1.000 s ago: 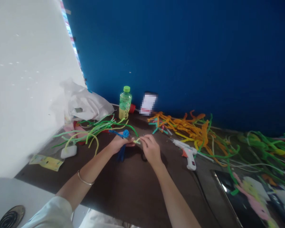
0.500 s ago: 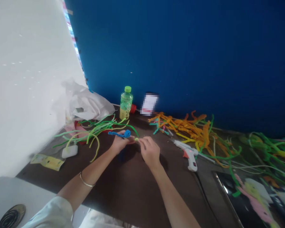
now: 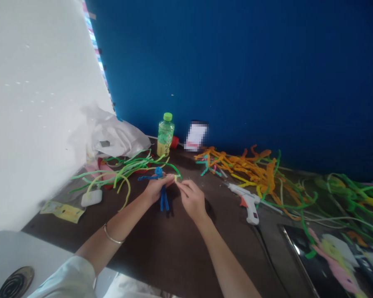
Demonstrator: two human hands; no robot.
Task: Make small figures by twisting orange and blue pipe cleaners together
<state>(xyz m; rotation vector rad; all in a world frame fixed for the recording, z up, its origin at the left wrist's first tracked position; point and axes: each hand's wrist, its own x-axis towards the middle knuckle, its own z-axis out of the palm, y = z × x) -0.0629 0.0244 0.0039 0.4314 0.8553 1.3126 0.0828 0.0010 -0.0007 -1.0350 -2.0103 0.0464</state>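
Note:
My left hand (image 3: 155, 188) is closed on a small blue pipe-cleaner figure (image 3: 161, 190) with a round head and two hanging legs, held just above the dark brown table (image 3: 161, 248). My right hand (image 3: 191, 200) pinches a short yellow-green pipe-cleaner piece (image 3: 176, 178) right against the figure. Both hands meet at the middle of the table. A thin bracelet (image 3: 112, 239) circles my left wrist.
A white hot glue gun (image 3: 247, 200) lies right of my hands. Green pipe cleaners (image 3: 121, 169) are strewn at the left, orange ones (image 3: 248, 165) behind, more green ones (image 3: 345, 190) at the far right. A green-capped bottle (image 3: 165, 134) and plastic bag (image 3: 115, 136) stand by the blue wall.
The blue figure has turned in my left hand: its legs now hang downward and its head sits lower. Both hands shifted slightly left while staying together.

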